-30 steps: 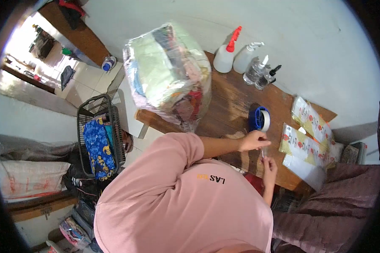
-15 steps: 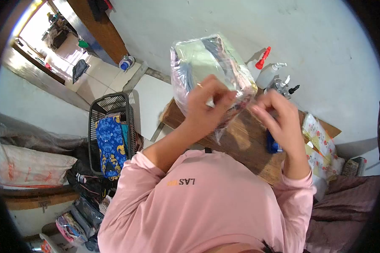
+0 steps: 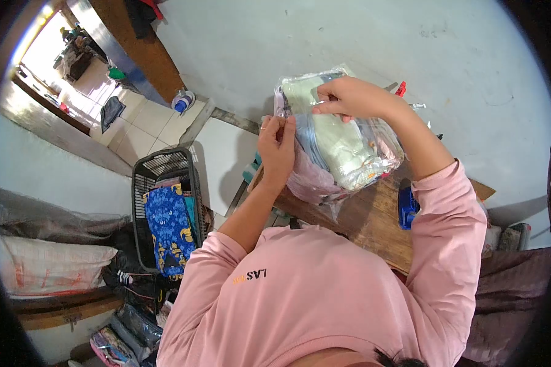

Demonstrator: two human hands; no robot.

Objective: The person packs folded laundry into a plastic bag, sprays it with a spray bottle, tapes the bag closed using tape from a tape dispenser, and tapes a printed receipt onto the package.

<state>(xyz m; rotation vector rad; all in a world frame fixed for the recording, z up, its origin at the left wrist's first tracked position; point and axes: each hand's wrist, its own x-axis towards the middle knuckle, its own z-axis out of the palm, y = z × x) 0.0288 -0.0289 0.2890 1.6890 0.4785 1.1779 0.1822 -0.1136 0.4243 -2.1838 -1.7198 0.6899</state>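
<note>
A clear plastic bag (image 3: pixel 340 150) packed with folded cloth, pale green, blue and pink, stands on the wooden table (image 3: pixel 373 211). At the bag's near left edge, my left hand (image 3: pixel 277 144) is closed, thumb and fingertips pinching the plastic. My right hand (image 3: pixel 355 100) reaches across the top of the bag with curled fingers, its thumb and forefinger pinched together on the film near the middle. The exact fold between the right fingertips is too fine to make out.
Left of the table is a black plastic basket (image 3: pixel 142 205) holding a blue patterned cloth (image 3: pixel 168 223). On the table's right lies a blue object (image 3: pixel 408 208). A red nozzle (image 3: pixel 401 89) shows behind my right arm, against the wall. White sacks (image 3: pixel 55 266) lie far left.
My left hand has moved left and down to the bag's near left edge. My right hand has swung left over the bag's top. The bag appears turned and lower in view.
</note>
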